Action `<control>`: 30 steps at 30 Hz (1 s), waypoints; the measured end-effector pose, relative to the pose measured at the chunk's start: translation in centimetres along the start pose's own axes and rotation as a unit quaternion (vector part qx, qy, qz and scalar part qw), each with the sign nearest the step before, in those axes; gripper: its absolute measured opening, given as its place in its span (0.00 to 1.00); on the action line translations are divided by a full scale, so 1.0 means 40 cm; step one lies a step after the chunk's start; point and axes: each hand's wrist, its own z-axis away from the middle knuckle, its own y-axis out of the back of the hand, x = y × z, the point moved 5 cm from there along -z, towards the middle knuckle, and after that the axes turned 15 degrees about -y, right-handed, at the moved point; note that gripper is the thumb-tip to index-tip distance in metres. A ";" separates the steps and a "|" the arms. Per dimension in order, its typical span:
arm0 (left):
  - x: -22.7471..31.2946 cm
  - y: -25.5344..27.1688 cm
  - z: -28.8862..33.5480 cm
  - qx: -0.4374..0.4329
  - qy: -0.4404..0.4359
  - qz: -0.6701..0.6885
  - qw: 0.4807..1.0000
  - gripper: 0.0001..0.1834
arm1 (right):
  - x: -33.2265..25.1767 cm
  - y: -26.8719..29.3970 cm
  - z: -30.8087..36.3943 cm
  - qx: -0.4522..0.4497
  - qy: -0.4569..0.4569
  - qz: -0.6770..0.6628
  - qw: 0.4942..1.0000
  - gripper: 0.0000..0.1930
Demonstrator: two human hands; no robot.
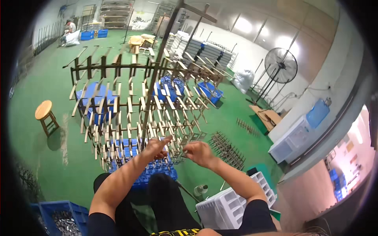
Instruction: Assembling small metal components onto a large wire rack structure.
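Observation:
In front of me stands a dark metal hanging rack with many rows of flat, pale metal strips on its arms. My left hand is at the lower part of the rack, beside its upright post. One finger stretches up to the right and the others curl below, apart from it; I see nothing held there. A short way to the right, my right hand has its fingers bent together in a pinch near small metal frames on the rack. What lies between those fingertips is too small to make out.
Blue crates stand behind and under the rack. A white compartment tray sits at my right, a blue bin of metal pieces at my lower left. There are a stool, a fan and dark racks on the floor.

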 end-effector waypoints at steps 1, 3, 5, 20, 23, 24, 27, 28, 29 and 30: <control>0.005 0.003 -0.002 0.002 -0.003 0.006 1.000 0.30 | -0.010 -0.005 -0.026 -0.008 -0.008 -0.005 1.000 0.09; 0.011 -0.001 -0.009 -0.025 0.016 0.009 1.000 0.33 | -0.013 -0.013 -0.054 -0.017 -0.013 -0.004 1.000 0.09; 0.012 -0.003 -0.014 -0.034 0.026 0.014 0.999 0.34 | -0.022 -0.016 -0.068 0.006 0.008 0.000 1.000 0.09; -0.027 -0.010 -0.040 0.006 0.135 -0.049 0.990 0.38 | -0.028 -0.024 -0.092 0.079 0.036 0.100 0.991 0.05; -0.023 -0.016 -0.029 0.018 0.125 -0.035 0.991 0.38 | -0.028 -0.022 -0.088 0.087 0.042 0.079 0.992 0.04; -0.021 -0.019 -0.031 0.024 0.118 -0.026 0.992 0.37 | -0.028 -0.020 -0.091 0.089 0.050 0.079 0.992 0.04; -0.033 -0.021 -0.040 0.047 0.132 -0.023 0.990 0.37 | -0.023 -0.019 -0.097 0.093 0.061 0.078 0.991 0.05; -0.039 -0.021 -0.042 0.060 0.140 -0.022 0.988 0.36 | -0.020 -0.026 -0.098 0.086 0.058 0.085 0.991 0.04; -0.035 -0.024 -0.041 0.057 0.137 -0.022 0.989 0.36 | -0.026 -0.024 -0.098 0.081 0.058 0.094 0.991 0.03; -0.032 -0.027 -0.038 0.063 0.144 -0.006 0.988 0.36 | -0.030 -0.023 -0.099 0.076 0.056 0.103 0.990 0.03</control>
